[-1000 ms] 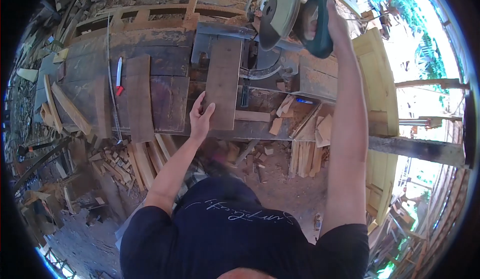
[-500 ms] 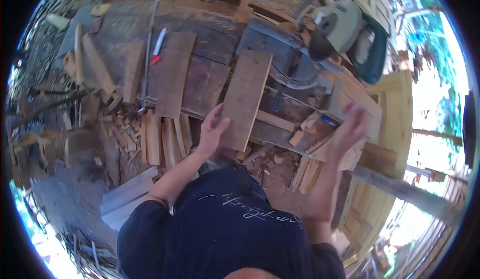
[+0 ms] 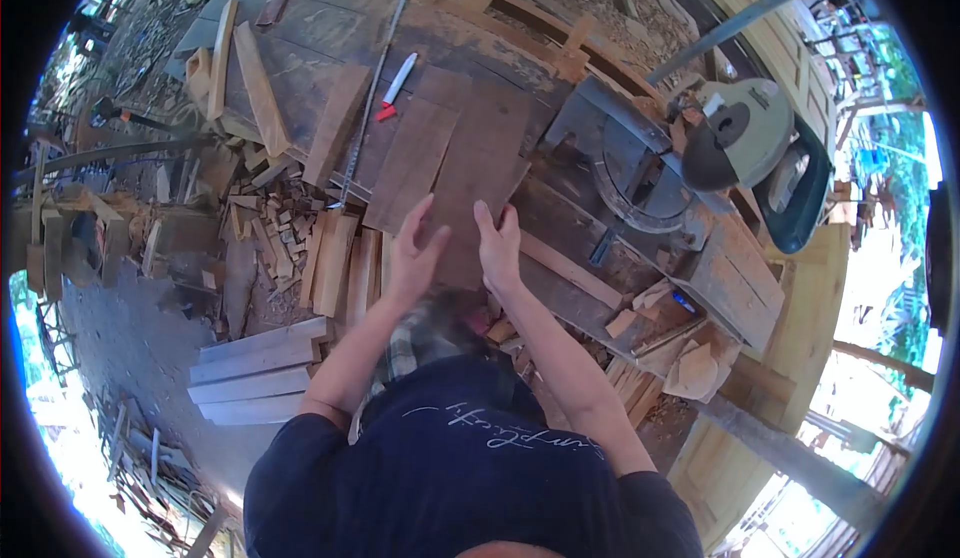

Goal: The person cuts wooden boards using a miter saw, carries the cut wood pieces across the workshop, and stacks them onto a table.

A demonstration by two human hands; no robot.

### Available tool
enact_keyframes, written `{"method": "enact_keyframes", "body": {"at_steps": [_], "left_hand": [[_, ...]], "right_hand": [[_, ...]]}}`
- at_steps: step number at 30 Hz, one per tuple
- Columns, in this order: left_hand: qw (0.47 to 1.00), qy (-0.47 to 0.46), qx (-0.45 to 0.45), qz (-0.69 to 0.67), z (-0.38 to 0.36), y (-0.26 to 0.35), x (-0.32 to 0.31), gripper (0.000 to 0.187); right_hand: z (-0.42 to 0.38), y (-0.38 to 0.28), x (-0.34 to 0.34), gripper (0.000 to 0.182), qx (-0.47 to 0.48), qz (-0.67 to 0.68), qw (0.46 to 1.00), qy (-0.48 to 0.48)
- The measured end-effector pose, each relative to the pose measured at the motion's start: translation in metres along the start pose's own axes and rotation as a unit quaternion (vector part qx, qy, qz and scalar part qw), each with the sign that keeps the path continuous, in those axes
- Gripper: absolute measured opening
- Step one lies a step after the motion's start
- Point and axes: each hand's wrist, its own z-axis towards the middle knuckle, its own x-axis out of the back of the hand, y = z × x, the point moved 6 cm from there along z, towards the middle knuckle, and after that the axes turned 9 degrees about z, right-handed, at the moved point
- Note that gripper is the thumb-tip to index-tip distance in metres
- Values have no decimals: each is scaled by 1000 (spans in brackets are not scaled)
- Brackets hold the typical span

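Both hands, L (image 3: 415,258) & R (image 3: 498,248), grip board (image 3: 478,173) near end (arms extended fwd, fingers flat).

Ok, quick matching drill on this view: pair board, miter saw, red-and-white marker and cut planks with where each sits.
Things:
1. board
2. miter saw
3. red-and-white marker
4. cut planks

Places:
A. stacked on the ground, lower left
B. far side of the bench top, beside a long metal rod
C. right end of the bench, blade raised
D. under the left hand and right hand

Pairs: 1-D, 2-C, 3-B, 4-A
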Motion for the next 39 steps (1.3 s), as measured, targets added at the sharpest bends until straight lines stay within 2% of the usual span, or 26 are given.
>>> {"method": "enact_keyframes", "body": {"at_steps": [2, 5, 7, 9, 11, 12, 13, 14, 15, 16, 17, 18, 20, 22, 23, 25, 26, 28, 29, 30, 32, 34, 35, 36, 37, 39], "left_hand": [[1000, 23, -9, -3, 25, 0, 18, 51], [992, 76, -2, 105, 56, 6, 50, 48], [948, 72, -39, 307, 72, -4, 62, 44], [939, 113, -78, 316, 92, -4, 75, 40], [928, 152, -117, 320, 116, -4, 83, 37], [904, 163, -122, 377, 134, -5, 84, 31], [876, 175, -128, 431, 149, -5, 84, 26], [878, 178, -129, 426, 162, -6, 85, 26], [853, 178, -130, 474, 175, -6, 83, 21], [825, 176, -128, 521, 185, -8, 80, 17], [828, 178, -127, 516, 192, -10, 79, 17], [811, 164, -128, 547, 197, -14, 76, 15], [791, 146, -126, 581, 203, -25, 71, 13], [781, 165, -145, 585, 206, -31, 68, 12], [788, 147, -151, 578, 207, -33, 68, 12], [767, 137, -161, 605, 209, -36, 66, 13], [749, 125, -169, 628, 210, -36, 66, 13], [764, 103, -155, 618, 207, -33, 74, 15], [812, 128, -147, 550, 200, -27, 82, 18], [855, 151, -137, 477, 190, -20, 90, 22], [886, 161, -134, 413, 167, -2, 101, 22], [914, 172, -132, 342, 152, 6, 102, 23], [963, 158, -74, 206, 148, 0, 100, 24], [989, 135, -13, 66, 144, -7, 95, 25], [989, 131, -12, 64, 142, -3, 90, 25], [992, 121, -12, 35, 136, 7, 78, 24]], "right_hand": [[18, -4, -32, 49, 45, 24, 999, -18], [46, 10, -62, 50, 49, 11, 998, -25], [58, 25, -68, 50, 33, -18, 999, -12], [62, 27, -72, 49, 18, -50, 999, 6], [55, 20, -69, 51, 38, -264, 963, 26], [50, 19, -68, 51, 39, -268, 962, 26], [42, 4, -70, 50, 149, -403, 901, 53], [38, -12, -79, 49, 256, -525, 808, 79], [43, -27, -85, 49, 261, -528, 804, 80], [44, -45, -96, 47, 323, -505, 800, 31], [44, -57, -107, 45, 379, -481, 790, -20], [58, -60, -115, 45, 379, -485, 788, -22], [97, -61, -160, 30, 450, -420, 769, -173], [134, -55, -204, 18, 474, -467, 710, -230], [152, -49, -219, 18, 476, -463, 711, -232], [182, -14, -246, 15, 413, -639, 587, -275], [191, -7, -251, 15, 418, -635, 588, -276], [206, 12, -257, 16, 390, -648, 563, -332], [209, 8, -256, 16, 393, -647, 561, -335], [205, -3, -254, 14, 424, -615, 563, -355], [186, -26, -252, 13, 455, -582, 559, -377], [154, -85, -230, 6, 436, -347, 789, -260], [134, -98, -222, 6, 437, -350, 786, -263], [122, -106, -205, 9, 324, -208, 878, -284], [113, -105, -190, 12, 200, -55, 934, -290], [94, -110, -166, 11, 204, -44, 941, -265]]}}
